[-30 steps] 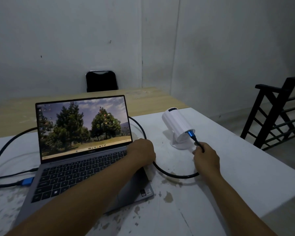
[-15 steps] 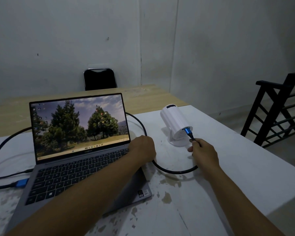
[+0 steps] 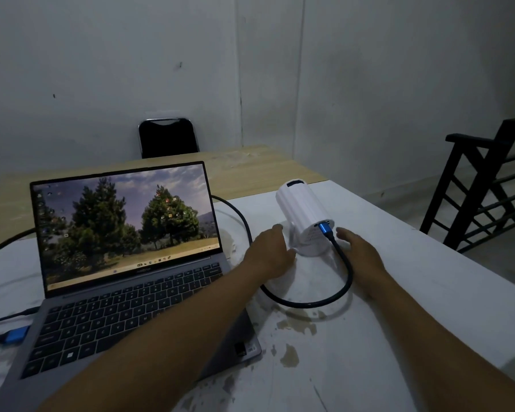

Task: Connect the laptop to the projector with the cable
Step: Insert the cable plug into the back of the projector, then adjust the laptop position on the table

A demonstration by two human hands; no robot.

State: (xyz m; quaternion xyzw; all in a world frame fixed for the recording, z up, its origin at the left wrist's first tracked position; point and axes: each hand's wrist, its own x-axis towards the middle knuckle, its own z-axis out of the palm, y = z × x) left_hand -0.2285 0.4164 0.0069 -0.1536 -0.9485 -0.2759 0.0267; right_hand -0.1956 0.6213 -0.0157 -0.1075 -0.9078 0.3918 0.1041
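An open grey laptop point(image 3: 125, 263) with a tree wallpaper sits on the left of the white table point(image 3: 428, 307). A white cylindrical projector point(image 3: 302, 212) stands tilted on its base to the right. A black braided cable point(image 3: 324, 298) loops on the table; its blue plug point(image 3: 324, 228) sits in the projector's rear face, and its other blue plug point(image 3: 15, 335) is at the laptop's left side. My left hand point(image 3: 269, 252) lies flat by the projector's base on its left. My right hand point(image 3: 359, 254) rests open just right of it, off the cable.
A thin black lead point(image 3: 9, 318) also enters the laptop's left side. Behind the white table is a wooden table point(image 3: 250, 165) with a black chair point(image 3: 167, 138) at the wall. A black stair railing point(image 3: 488, 179) stands at the right, beyond the table edge.
My right hand let go of the cable and opened beside the projector. My left hand moved from the laptop's right edge over to the projector's base.
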